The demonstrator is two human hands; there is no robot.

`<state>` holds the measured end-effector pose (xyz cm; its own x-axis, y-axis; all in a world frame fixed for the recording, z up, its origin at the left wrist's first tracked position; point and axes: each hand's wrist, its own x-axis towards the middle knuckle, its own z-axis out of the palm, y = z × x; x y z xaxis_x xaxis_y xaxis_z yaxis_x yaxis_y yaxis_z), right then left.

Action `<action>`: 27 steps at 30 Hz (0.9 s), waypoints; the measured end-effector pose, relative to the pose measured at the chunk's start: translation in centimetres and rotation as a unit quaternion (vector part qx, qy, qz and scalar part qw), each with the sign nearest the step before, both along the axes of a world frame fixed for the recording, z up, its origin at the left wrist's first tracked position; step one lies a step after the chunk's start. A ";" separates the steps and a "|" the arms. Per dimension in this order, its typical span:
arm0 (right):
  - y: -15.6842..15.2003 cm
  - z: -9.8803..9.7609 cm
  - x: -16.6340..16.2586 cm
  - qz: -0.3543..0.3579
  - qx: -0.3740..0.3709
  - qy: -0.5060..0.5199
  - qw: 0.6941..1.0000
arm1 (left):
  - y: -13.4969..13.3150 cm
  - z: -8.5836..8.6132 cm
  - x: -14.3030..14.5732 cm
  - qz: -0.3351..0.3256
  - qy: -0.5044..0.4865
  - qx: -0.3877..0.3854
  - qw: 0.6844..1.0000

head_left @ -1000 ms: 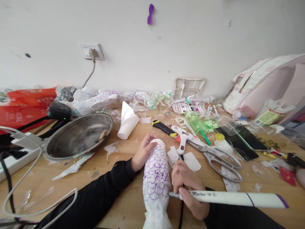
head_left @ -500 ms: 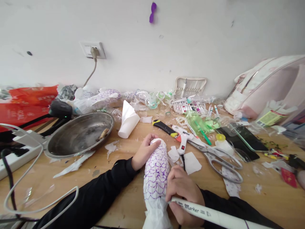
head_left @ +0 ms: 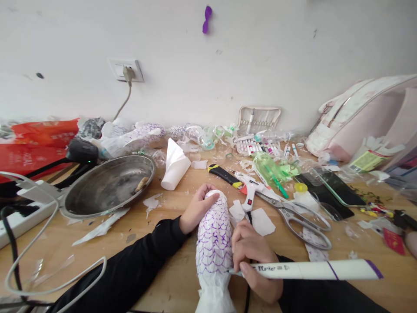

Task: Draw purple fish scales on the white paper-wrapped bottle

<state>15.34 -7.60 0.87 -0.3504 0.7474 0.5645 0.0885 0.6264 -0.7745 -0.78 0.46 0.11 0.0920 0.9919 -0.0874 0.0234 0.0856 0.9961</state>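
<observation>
A white paper-covered fish shape (head_left: 214,243) lies lengthwise before me, with purple scale outlines over its upper part and a plain white lower end. My left hand (head_left: 198,208) wraps around its far end, thumb on top. Between the fingers of my right hand (head_left: 256,261) is a white marker (head_left: 312,270) with purple bands. Its tip touches the right edge of the paper fish, at the lowest row of scales. Just beyond lie a white hot glue gun (head_left: 252,191), a yellow-black utility knife (head_left: 224,175) and grey-handled scissors (head_left: 302,221).
A metal pan (head_left: 109,187) stands at left beside a power strip (head_left: 26,217) and a looping white cable. A paper roll (head_left: 175,167), a green plastic bottle (head_left: 269,167), a marker set (head_left: 257,145) and phones (head_left: 339,187) lie farther back. A pink backpack (head_left: 365,117) leans on the wall.
The marker has swung from slanting down to the right to nearly level, its tip staying near the fish's right edge. My right hand has shifted slightly right; my left hand keeps its place.
</observation>
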 end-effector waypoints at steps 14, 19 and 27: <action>-0.2 0.6 -0.2 0.014 0.008 0.004 1.000 | -0.1 0.3 0.0 -0.006 0.014 -0.013 1.000; -0.2 0.5 -0.1 0.016 0.000 -0.014 1.000 | 0.0 0.2 0.0 -0.008 0.010 -0.008 1.000; 0.3 0.3 0.3 0.005 -0.023 0.042 0.999 | 0.8 0.8 -1.0 -0.064 0.117 0.065 0.989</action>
<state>15.62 -7.27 1.21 -0.3107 0.7695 0.5580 0.0162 0.5912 -0.8063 -1.74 1.30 0.88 0.2108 0.9775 0.0057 0.2571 -0.0611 0.9644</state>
